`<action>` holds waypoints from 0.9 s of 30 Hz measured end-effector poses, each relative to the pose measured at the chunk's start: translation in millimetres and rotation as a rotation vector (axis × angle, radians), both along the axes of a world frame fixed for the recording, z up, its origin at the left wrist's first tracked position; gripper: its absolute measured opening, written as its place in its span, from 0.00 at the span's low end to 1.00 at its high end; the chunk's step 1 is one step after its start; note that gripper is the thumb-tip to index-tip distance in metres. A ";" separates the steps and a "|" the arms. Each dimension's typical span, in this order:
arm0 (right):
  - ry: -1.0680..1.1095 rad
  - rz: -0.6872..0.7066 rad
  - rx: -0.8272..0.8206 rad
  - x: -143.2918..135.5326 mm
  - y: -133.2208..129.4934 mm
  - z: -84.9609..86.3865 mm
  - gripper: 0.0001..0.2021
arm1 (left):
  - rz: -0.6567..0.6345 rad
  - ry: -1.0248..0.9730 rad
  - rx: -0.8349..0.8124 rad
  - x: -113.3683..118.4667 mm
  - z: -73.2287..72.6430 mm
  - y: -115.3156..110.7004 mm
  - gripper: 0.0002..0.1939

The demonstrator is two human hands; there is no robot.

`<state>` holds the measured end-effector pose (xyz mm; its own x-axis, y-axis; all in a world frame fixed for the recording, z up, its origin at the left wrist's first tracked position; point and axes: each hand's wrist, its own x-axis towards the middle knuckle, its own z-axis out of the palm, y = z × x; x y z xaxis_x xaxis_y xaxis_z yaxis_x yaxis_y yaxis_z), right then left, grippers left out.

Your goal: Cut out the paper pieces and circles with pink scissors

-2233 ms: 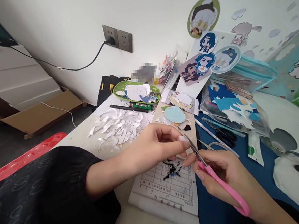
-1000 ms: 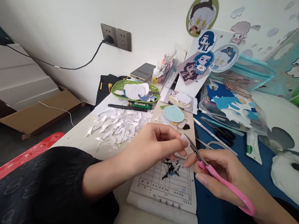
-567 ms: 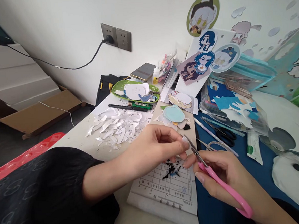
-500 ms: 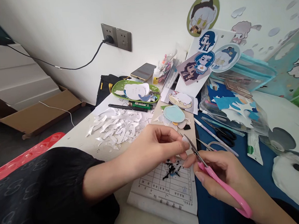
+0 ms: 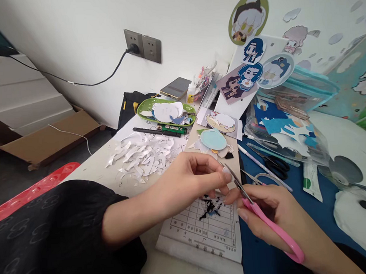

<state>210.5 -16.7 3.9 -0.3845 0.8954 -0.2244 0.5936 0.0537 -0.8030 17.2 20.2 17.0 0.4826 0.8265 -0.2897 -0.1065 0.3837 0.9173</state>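
Observation:
My left hand (image 5: 193, 179) pinches a small white paper piece (image 5: 226, 171) between thumb and fingers. My right hand (image 5: 268, 210) is wrapped round the pink-handled scissors (image 5: 277, 230), whose blades lie against the edge of that piece, close to my left fingertips. Below the hands, dark paper scraps (image 5: 210, 206) lie on a printed form pad (image 5: 204, 230). Just beyond my left hand sits a light blue oval cutout (image 5: 213, 139) on top of other cutouts. White paper scraps (image 5: 143, 156) are heaped to the left.
A green tray (image 5: 144, 107) holds cutouts, with a black pen (image 5: 154, 131) in front. Black-handled scissors (image 5: 276, 164), a white tube (image 5: 311, 181) and a clear bag of coloured paper (image 5: 284, 126) lie at the right. A phone (image 5: 176, 88) is near the wall.
The pink scissor handle has shifted slightly left and up in my right hand. My left hand has stayed almost still with the paper piece.

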 end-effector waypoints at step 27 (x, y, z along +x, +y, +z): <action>0.063 -0.063 -0.102 -3.7 0.3 2.6 0.07 | 0.064 0.010 0.125 0.2 -6.4 0.2 0.07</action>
<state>206.8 -16.4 6.5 -0.3446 0.8920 -0.2926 0.5415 -0.0658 -0.8381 17.4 20.3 10.7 0.4249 0.8856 -0.1876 -0.1176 0.2594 0.9586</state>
